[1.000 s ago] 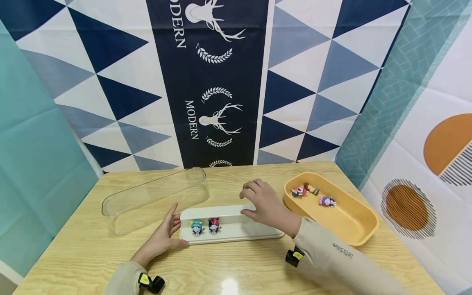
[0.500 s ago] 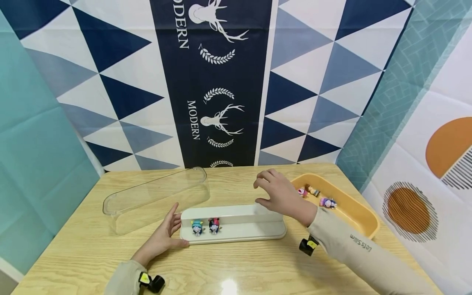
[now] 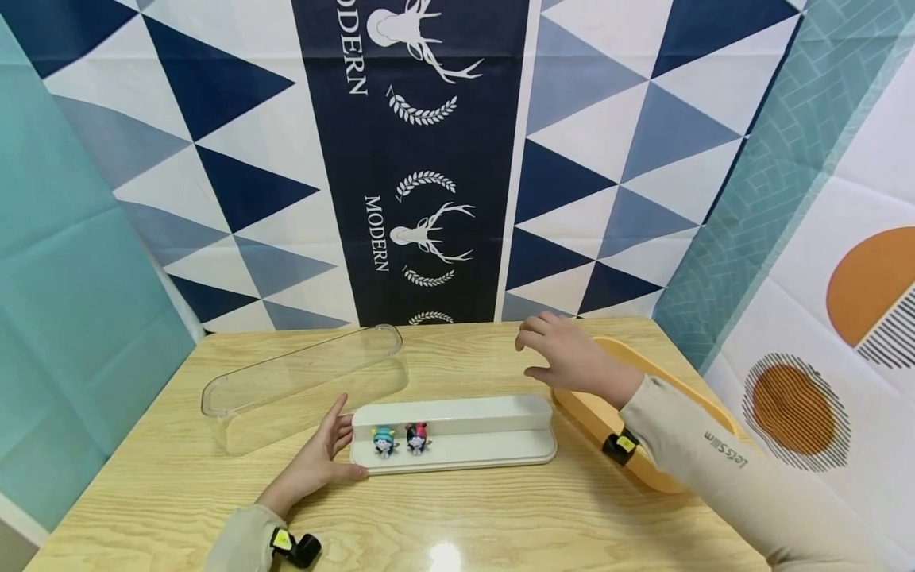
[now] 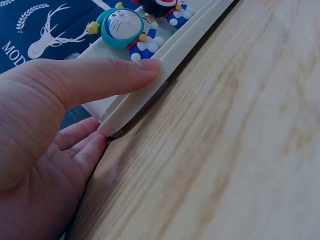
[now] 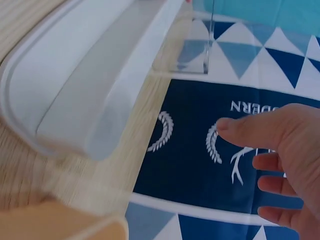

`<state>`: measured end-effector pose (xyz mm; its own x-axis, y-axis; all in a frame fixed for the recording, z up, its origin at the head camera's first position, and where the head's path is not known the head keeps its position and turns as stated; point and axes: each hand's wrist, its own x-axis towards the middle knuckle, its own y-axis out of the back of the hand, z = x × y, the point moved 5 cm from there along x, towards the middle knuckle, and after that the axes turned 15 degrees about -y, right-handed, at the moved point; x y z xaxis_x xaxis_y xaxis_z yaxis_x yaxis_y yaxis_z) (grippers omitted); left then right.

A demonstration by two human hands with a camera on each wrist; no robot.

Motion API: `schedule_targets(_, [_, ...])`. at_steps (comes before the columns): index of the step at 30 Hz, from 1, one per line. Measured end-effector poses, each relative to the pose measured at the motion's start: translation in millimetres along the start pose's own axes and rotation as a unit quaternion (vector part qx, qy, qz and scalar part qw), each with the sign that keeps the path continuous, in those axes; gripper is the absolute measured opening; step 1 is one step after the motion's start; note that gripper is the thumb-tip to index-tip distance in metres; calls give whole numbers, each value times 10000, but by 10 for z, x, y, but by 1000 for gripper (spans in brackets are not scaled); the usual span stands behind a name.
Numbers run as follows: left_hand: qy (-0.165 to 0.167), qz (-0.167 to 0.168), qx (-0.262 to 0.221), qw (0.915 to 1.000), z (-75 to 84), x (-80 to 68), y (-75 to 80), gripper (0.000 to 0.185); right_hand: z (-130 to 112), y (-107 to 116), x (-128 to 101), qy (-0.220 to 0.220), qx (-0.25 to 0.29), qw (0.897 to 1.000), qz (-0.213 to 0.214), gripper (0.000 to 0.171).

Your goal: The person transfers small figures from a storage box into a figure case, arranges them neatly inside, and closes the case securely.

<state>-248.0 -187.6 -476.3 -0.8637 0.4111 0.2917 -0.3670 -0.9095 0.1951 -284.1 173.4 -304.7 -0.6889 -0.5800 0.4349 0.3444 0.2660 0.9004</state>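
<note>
A white two-step stand [image 3: 486,451] on a wooden table [image 3: 372,524] bears two figurines, one teal-hatted [image 3: 384,442], one red-and-black [image 3: 417,438], toward its left end.
The left hand [image 3: 318,461] pinches that end between thumb and fingers; the right [image 3: 575,363], thumb spread from bent fingers, hangs near a yellow tray [image 3: 588,413].

The worktop [image 3: 429,512] has a pale yellowish wood grain, with a bright glare [image 3: 445,554] near its front. Behind the worktop hangs a backdrop [image 3: 236,175] of navy, grey-blue and white triangles, divided by a dark panel [image 3: 457,143] bearing white deer heads, leafy sprigs and the word MODERN. Left of the worktop is a creased turquoise covering [image 3: 71,294]; right of it, a patterned teal strip [image 3: 754,202] borders a white covering [image 3: 843,318] printed with orange rounds and dark stripes.
</note>
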Motion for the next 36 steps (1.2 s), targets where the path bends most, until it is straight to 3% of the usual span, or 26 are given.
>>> schedule_targets(8, [-46, 4, 58, 10000, -1, 8, -5, 128, 222, 25, -92, -27, -78, 9992, -390, 39])
schedule_targets(17, [-44, -25, 44, 10000, 5, 25, -6, 128, 495, 16, -268, -495, -351, 9948, -823, 41])
schedule_targets(31, [82, -15, -6, 10000, 24, 5, -7, 128, 783, -72, -455, -555, -539, 9928, -920, 44])
schedule_targets(36, [45, -2, -11, 10000, 22, 8, -11, 128, 880, -137, -533, -788, -692, 9870, -1220, 45])
